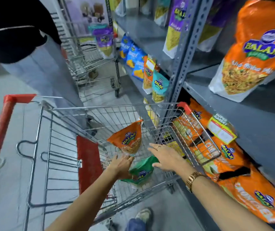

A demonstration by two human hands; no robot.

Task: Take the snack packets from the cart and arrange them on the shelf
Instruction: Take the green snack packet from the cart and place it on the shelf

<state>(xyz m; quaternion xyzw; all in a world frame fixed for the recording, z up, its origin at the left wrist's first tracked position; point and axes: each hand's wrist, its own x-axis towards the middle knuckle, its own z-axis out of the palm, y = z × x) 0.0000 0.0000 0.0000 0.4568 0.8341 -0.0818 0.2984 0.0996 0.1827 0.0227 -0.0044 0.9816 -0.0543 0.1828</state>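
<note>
Head-worn, wide-angle, tilted steeply down, close over wire cart (pixel 100 114); grey metal shelf (pixel 233 104) along right edge.

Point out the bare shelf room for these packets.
Bare shelf board lies left of the big orange packet, up to the grey upright. The bottom shelf's orange packets lie crowded. The row of blue packets is full too.

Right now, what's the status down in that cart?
Both hands in cart: left hand and right hand open, nothing gripped. Orange packet and green packet still in basket. No obstruction.
</note>
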